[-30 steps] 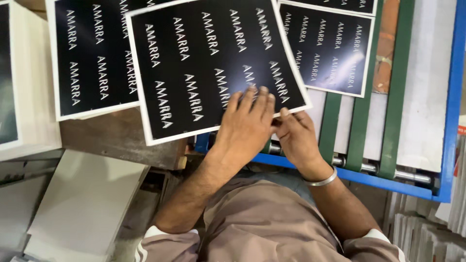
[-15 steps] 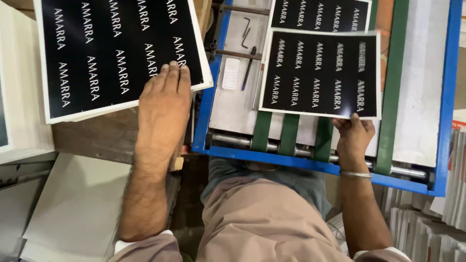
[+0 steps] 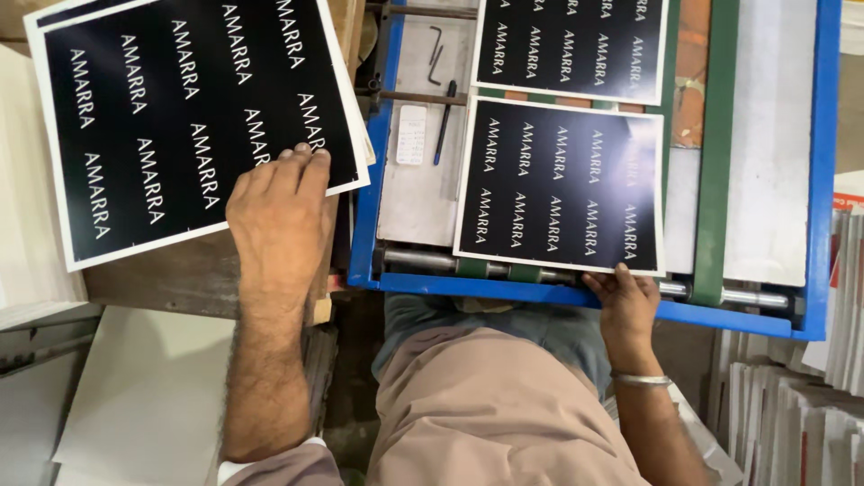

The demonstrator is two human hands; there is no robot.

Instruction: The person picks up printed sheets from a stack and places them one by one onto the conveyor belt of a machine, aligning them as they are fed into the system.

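Observation:
My left hand [image 3: 274, 216] lies flat on the lower right corner of a large black printed sheet with a white border [image 3: 180, 117], which tops a stack on a wooden table. My right hand [image 3: 625, 301] touches the near edge of a second black printed sheet [image 3: 558, 184] lying on green belts in a blue-framed feed table [image 3: 576, 292]. A metal bangle sits on my right wrist. A third black sheet [image 3: 571, 45] lies farther up the same feed table.
A pen [image 3: 443, 121], a bent metal key [image 3: 436, 54] and a small white card [image 3: 411, 135] rest on the grey plate left of the belts. White board stacks [image 3: 144, 405] lie at lower left. Paper piles [image 3: 792, 414] stand at lower right.
The two hands parted from one sheet. My left hand slid the stack's top sheet leftward; my right hand carried a sheet onto the feed table, now slightly farther up the belts.

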